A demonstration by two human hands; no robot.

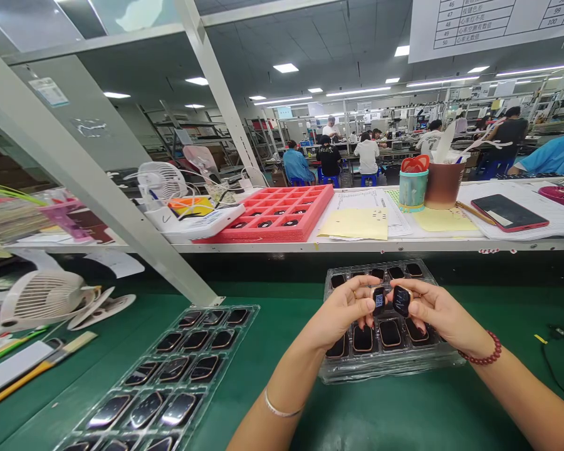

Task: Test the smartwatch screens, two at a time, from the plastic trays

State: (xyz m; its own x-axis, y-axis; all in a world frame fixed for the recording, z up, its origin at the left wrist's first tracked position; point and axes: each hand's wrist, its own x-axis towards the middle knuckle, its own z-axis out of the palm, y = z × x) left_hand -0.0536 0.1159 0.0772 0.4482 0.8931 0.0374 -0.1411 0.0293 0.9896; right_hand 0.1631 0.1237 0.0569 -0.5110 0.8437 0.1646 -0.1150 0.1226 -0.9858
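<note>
My left hand (345,308) pinches a smartwatch body (378,300) whose lit screen shows a square code. Close beside it, my right hand (439,307) grips a second smartwatch body (401,300) with white marks on its dark screen. Both are held upright over a stack of clear plastic trays (357,373). Dark, gold-rimmed watch bodies (390,333) lie in the top tray's pockets, some hidden by my hands. To the left, another clear tray (254,313) on the green bench holds several more watch bodies (143,410).
On the shelf ahead stand a red foam tray (317,216), a small white fan (162,181), a teal cup (412,190), a brown cup (444,185) and a phone (510,212). A slanted metal post (136,232) rises at left. A black cable (557,376) lies at right.
</note>
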